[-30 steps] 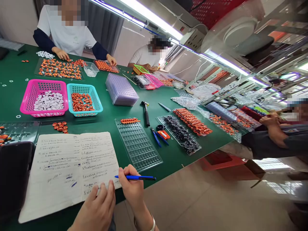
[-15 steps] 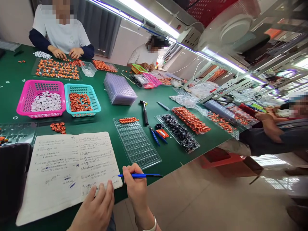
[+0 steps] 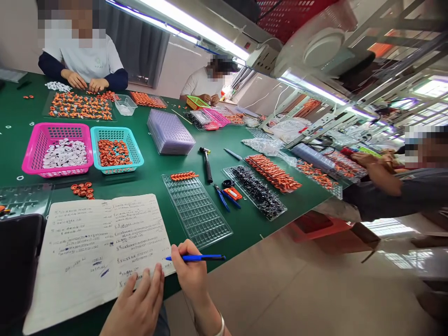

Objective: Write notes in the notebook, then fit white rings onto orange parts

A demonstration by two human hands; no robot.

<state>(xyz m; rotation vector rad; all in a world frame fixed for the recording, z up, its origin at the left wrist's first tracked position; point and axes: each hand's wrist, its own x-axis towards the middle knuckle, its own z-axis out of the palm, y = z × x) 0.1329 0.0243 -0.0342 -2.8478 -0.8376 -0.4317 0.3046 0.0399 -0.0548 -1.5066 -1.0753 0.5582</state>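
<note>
At the bottom, the right hand (image 3: 189,275) still pinches the blue pen (image 3: 196,257) beside the notebook (image 3: 94,252), while the left hand (image 3: 140,305) stays flat, fingers apart.

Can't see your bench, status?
Right hand holds blue pen. Left hand flat on open handwritten notebook. Clear plastic grid tray beside it.

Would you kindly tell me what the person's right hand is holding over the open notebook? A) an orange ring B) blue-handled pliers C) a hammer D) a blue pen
D: the right hand grips a blue pen at the lower right corner of the notebook, while the hammer and pliers lie untouched on the table.
</note>
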